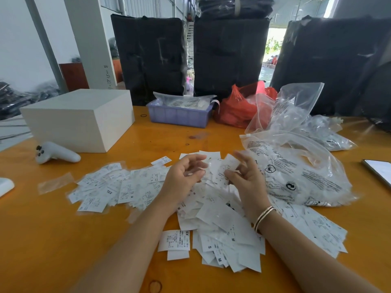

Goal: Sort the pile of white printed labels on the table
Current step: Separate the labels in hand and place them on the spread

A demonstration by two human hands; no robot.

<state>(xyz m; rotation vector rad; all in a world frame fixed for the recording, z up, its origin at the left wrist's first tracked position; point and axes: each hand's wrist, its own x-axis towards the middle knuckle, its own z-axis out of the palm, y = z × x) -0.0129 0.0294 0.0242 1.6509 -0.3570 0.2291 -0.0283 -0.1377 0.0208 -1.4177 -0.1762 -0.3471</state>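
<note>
Far left edge: a white rounded object [6, 185] is cut off by the frame; identity not determinable. Beside it, a smooth white handheld controller [56, 154] with dark buttons lies on the glossy orange surface [63, 240], just in front of a matte white rectangular box [81, 119]. A small clear plastic sleeve [56, 182] lies flat near the left end of the pile of white printed labels [127, 187], which spreads across the middle of the surface from left to right; size letters (XXL, M, S) are legible on some, fine print too small to read. Left hand [183, 178] hovers over the pile centre, fingers loosely curled, grip holding nothing that can be seen. Behind, a lilac plastic crate [179, 116] holds bagged items, contents unclear. Right hand [246, 178], blurred, pinches one label [227, 168] between thumb and fingers; banded bracelets [264, 216] on the wrist. A red plastic bag [237, 108] sits crumpled further back. Clear printed polybags [296, 166] cover the pile's right part. A phone [378, 172], cut off, lies at the right edge.
</note>
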